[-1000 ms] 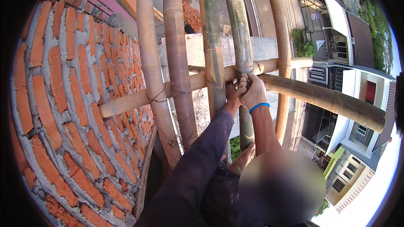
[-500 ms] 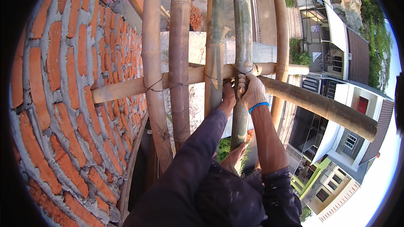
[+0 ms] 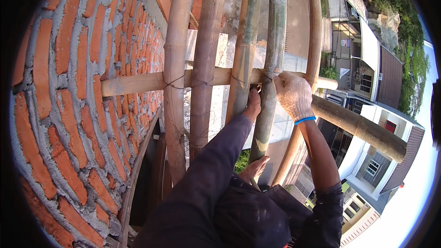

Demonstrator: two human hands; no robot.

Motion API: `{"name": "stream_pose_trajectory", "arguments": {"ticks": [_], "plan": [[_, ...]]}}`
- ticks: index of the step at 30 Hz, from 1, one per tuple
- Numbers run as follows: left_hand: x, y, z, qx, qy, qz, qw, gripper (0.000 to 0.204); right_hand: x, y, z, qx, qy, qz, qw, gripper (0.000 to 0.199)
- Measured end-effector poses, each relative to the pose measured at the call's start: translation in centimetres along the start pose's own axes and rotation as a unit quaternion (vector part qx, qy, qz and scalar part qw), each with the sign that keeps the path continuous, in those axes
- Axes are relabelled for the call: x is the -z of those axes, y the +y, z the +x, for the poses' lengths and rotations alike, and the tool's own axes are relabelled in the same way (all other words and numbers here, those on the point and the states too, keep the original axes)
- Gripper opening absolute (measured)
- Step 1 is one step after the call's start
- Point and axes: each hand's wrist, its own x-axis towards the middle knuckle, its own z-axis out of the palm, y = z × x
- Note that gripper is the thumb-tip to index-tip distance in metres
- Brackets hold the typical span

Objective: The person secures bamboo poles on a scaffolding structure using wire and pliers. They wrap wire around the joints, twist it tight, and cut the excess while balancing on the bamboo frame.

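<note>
a red brick wall with grey mortar (image 3: 69, 110) fills the left. beside it stand tall upright bamboo poles (image 3: 204, 64), crossed by a pale horizontal bamboo pole (image 3: 138, 83) lashed on with thin wire. the right hand (image 3: 294, 95), in a white knit glove with a blue cuff, is closed around the grey-green upright bamboo pole (image 3: 274, 32) at the crossing. the bare left hand (image 3: 252, 105) touches the same joint just below; its grip cannot be told.

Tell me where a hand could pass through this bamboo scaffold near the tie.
Open gap between the brick wall and the leftmost pole. Crowded at the horizontal pole joint, where the gloved right hand and bare left hand meet the greenish poles.
</note>
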Motion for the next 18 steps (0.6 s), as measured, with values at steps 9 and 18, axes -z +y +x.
{"name": "stream_pose_trajectory", "arguments": {"ticks": [9,18], "plan": [[1.0,-2.7,2.9,-0.01,0.03,0.091,0.995,0.026,-6.2,-2.6,11.3,0.221,0.023,-0.402,0.888,0.032],[-0.3,0.6,-0.6,0.017,0.041,0.093,0.995,0.028,-7.2,-1.8,12.1,0.246,-0.055,-0.427,0.869,0.025]]}}
